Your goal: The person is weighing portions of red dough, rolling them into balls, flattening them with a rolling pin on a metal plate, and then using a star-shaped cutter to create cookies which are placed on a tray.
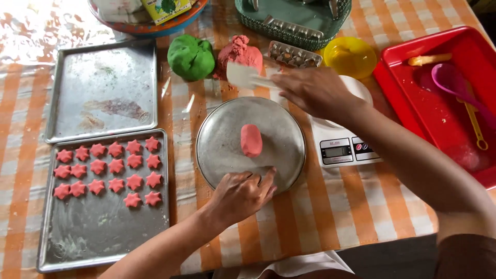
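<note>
The left hand (240, 195) rests open on the rim of the round metal plate (217, 150), steadying it well. The right hand (315, 90) grips a white plastic scraper (242, 75) near the big pink dough lump (239, 56); a small oval pink dough piece (251, 140) lies in the plate's middle.

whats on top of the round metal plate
One oval pink dough piece lies mid-plate. The left hand rests on the near rim, covering whatever is under it.

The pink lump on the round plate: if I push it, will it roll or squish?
The pink lump looks like soft dough, so it would probably dent. It is an oval lying flat, so it would likely slide or stick on the plate rather than roll.
</note>
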